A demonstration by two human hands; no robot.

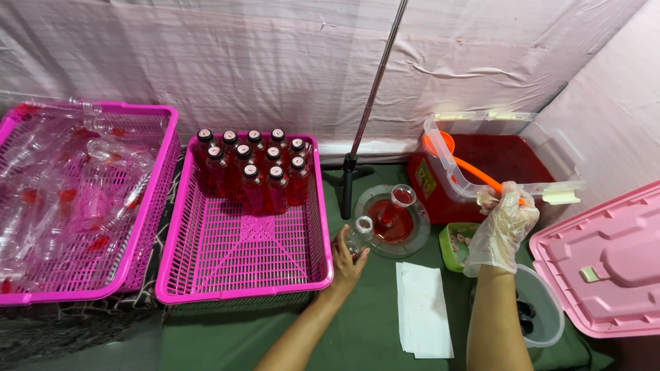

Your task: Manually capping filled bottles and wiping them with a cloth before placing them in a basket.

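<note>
1. empty clear bottle stands on the green cloth, gripped by the bare left hand from its 6 o'clock side.
2. orange ladle is grasped by the gloved right hand; its cup sits in the red-liquid tub at 11 o'clock of that hand.
3. glass funnel rests in a dish at the bottle's 2 o'clock.
4. pink basket of filled bottles lies at the bottle's 9 o'clock.

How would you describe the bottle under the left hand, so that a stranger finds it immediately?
Start at the pink basket holding capped red bottles. Just beyond its near right corner, on the green cloth, the left hand grips a small clear bottle beside a round plate. Unlike the basket's bottles, it is empty and uncapped.
</note>
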